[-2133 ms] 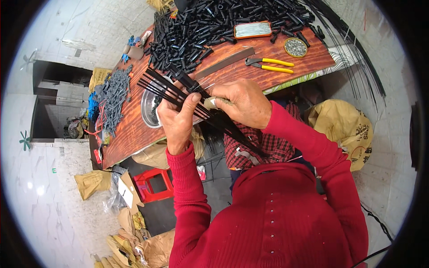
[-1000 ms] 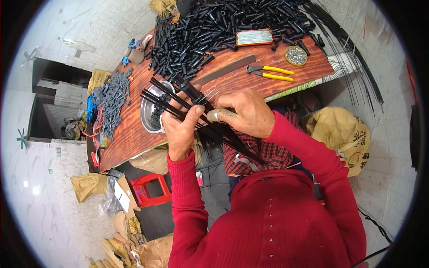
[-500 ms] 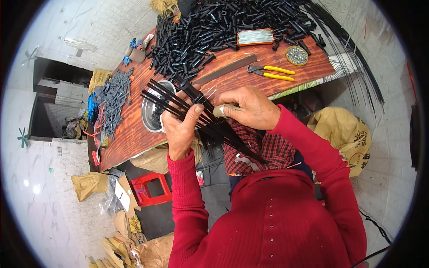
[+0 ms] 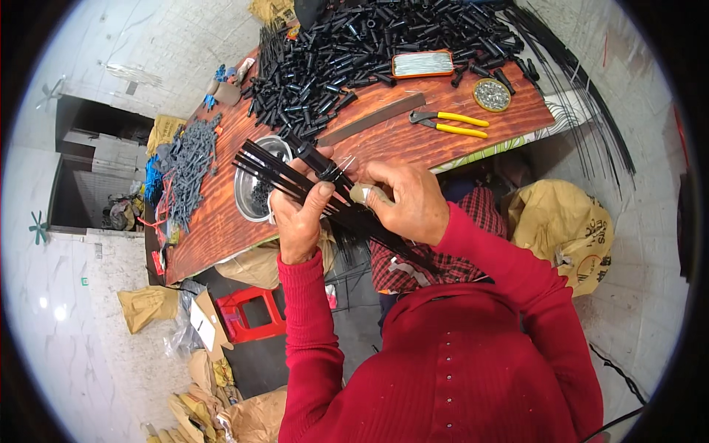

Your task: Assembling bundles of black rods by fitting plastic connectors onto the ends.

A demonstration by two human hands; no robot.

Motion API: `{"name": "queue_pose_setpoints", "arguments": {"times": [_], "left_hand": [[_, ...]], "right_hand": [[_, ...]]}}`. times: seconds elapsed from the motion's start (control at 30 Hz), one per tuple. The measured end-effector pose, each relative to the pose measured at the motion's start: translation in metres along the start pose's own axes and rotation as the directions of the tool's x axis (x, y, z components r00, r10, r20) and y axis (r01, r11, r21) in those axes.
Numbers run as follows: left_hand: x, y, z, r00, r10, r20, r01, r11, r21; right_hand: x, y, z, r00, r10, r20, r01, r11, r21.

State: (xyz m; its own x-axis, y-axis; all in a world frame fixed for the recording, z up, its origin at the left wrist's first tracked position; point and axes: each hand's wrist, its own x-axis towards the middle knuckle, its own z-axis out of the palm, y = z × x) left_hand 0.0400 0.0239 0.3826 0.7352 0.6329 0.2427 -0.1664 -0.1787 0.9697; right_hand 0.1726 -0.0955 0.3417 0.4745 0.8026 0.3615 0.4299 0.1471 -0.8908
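Observation:
My left hand (image 4: 297,230) is closed round a bundle of thin black rods (image 4: 266,168), its thumb pressed near a black ringed tubular piece (image 4: 316,160) among them. The rods slant from upper left down over my lap. A few short silver wires (image 4: 348,162) stick out beside the tube, between my hands. Close against the bundle's right side, my right hand (image 4: 413,205) has its thumb and fingers pinched together. A pale wrap covers its thumb tip. What the pinch holds is too small to make out.
Black tubular parts (image 4: 325,70) are heaped on the wooden table (image 4: 210,240). Nearby lie an orange tray of silver wires (image 4: 422,64), a round tin of small metal pieces (image 4: 492,94), yellow-handled pliers (image 4: 461,123), a flat bar (image 4: 373,118), a bowl (image 4: 244,188) and grey parts (image 4: 193,166).
My right hand has shifted slightly down and left and its forearm has lowered. The bundle stays in my left hand, turned a little, with the ringed tube showing more plainly.

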Motion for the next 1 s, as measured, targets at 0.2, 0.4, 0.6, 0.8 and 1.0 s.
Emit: {"name": "queue_pose_setpoints", "arguments": {"times": [0.2,0.4,0.6,0.8,1.0], "left_hand": [[-0.007,-0.004,0.001,1.000,0.022,-0.017,-0.022,1.000,-0.014],[-0.018,0.015,0.010,0.997,-0.017,-0.079,0.026,0.994,0.107],[-0.019,0.020,0.015,0.993,-0.025,-0.117,0.044,0.986,0.161],[-0.017,0.024,0.021,0.988,-0.041,-0.146,0.069,0.979,0.193],[-0.008,0.032,0.011,0.995,-0.051,-0.083,0.055,0.998,0.040]], "right_hand": [[-0.002,-0.006,0.002,0.998,-0.044,-0.037,0.044,0.999,0.012],[-0.003,-0.009,0.002,0.999,-0.052,-0.012,0.052,0.999,-0.001],[-0.003,-0.007,0.001,1.000,-0.014,0.008,0.014,1.000,-0.015],[-0.005,-0.012,-0.006,0.999,0.023,0.049,-0.020,0.998,-0.057],[-0.006,-0.022,-0.010,0.994,-0.091,-0.066,0.097,0.992,0.083]]}}
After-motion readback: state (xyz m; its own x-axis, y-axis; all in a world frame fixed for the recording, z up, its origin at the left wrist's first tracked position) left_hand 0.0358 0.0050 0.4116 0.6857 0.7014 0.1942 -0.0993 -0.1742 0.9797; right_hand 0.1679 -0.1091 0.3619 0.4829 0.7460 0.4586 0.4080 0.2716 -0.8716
